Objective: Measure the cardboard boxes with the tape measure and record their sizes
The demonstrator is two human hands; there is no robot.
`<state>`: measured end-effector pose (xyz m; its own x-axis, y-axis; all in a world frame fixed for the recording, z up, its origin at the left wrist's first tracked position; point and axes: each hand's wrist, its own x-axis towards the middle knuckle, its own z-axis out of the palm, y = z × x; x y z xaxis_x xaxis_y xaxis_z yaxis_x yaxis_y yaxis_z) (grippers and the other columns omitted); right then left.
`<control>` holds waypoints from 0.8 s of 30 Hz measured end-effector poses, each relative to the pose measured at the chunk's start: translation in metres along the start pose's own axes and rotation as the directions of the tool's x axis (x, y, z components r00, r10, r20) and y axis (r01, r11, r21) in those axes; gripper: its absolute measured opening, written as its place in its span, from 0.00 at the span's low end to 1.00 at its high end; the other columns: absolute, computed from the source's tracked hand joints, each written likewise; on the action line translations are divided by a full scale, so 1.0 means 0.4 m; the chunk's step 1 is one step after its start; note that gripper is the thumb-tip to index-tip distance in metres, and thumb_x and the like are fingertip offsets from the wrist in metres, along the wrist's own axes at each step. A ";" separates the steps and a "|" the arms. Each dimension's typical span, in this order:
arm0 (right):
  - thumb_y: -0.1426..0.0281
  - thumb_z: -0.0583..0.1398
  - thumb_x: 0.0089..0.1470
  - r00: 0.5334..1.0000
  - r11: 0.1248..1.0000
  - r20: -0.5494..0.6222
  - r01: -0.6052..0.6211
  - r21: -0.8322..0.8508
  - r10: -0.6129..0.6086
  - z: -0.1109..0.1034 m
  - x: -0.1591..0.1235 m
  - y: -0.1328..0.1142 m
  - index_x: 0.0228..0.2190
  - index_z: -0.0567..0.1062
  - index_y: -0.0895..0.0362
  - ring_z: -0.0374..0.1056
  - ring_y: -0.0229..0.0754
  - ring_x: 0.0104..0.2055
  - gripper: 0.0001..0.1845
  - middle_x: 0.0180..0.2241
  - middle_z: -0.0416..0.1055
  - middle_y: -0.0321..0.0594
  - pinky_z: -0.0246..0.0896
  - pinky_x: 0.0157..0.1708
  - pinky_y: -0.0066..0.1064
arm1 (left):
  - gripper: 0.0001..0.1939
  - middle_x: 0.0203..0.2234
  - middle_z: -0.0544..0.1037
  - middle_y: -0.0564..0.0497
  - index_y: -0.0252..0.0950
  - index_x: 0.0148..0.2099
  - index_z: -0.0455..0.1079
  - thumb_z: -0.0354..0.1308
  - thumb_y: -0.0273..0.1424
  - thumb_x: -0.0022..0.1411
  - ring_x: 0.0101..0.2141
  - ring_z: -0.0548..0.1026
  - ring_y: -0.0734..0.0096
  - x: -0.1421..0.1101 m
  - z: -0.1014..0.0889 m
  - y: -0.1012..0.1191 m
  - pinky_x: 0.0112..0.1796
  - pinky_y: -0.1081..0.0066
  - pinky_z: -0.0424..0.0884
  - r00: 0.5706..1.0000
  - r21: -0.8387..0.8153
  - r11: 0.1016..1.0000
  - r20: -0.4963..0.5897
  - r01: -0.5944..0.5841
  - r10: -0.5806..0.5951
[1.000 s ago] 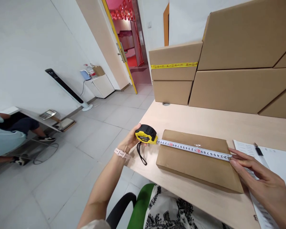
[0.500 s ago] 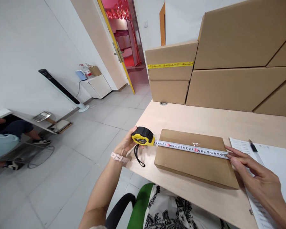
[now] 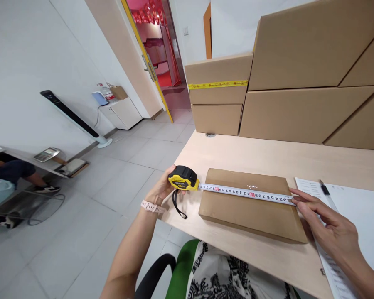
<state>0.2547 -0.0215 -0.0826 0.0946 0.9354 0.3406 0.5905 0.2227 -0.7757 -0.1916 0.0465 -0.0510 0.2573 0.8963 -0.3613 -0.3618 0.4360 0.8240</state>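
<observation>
A flat brown cardboard box lies on the table near its front edge. My left hand is closed around a black and yellow tape measure just off the box's left end, its black wrist strap hanging down. The white blade runs out of the case across the top of the box to its right end. There my right hand pinches the end of the blade between thumb and fingers.
Sheets of paper with a black pen lie right of the box. Large cardboard boxes are stacked along the table's back. On the left, a person's leg shows beside a low table. A tower fan stands by the wall.
The whole view has shifted slightly, so everything sits a little further left. Both hands hold the tape measure across the box as before.
</observation>
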 end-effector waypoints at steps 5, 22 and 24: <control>0.57 0.59 0.54 1.000 1.000 -0.014 0.010 0.010 -0.009 0.001 0.001 0.008 0.31 0.79 0.50 0.71 0.51 0.52 0.12 0.51 0.75 0.37 0.58 0.59 0.45 | 0.23 0.24 0.82 0.41 0.29 0.32 0.75 0.58 0.48 0.57 0.24 0.79 0.57 -0.001 0.001 0.001 0.23 0.65 0.74 1.000 -0.018 1.000 0.005 0.005 -0.005; 0.58 0.59 0.54 1.000 1.000 -0.015 0.001 -0.022 -0.001 -0.002 -0.004 0.002 0.32 0.79 0.50 0.70 0.48 0.53 0.11 0.51 0.75 0.36 0.59 0.58 0.38 | 0.20 0.22 0.81 0.42 0.30 0.30 0.74 0.59 0.45 0.57 0.22 0.80 0.55 -0.003 0.011 -0.001 0.20 0.64 0.76 1.000 -0.049 0.998 -0.013 -0.027 0.027; 0.58 0.59 0.54 1.000 1.000 -0.018 -0.006 -0.024 0.006 -0.002 -0.005 0.003 0.32 0.79 0.50 0.70 0.49 0.53 0.12 0.51 0.75 0.36 0.59 0.58 0.39 | 0.20 0.22 0.81 0.43 0.30 0.31 0.73 0.58 0.45 0.58 0.21 0.80 0.55 -0.003 0.011 -0.001 0.20 0.64 0.76 1.000 -0.048 0.998 -0.011 -0.029 0.028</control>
<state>0.2560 -0.0234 -0.0838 0.1127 0.9316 0.3455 0.6092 0.2099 -0.7648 -0.1878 0.0449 -0.0490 0.2371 0.9090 -0.3427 -0.4116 0.4135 0.8122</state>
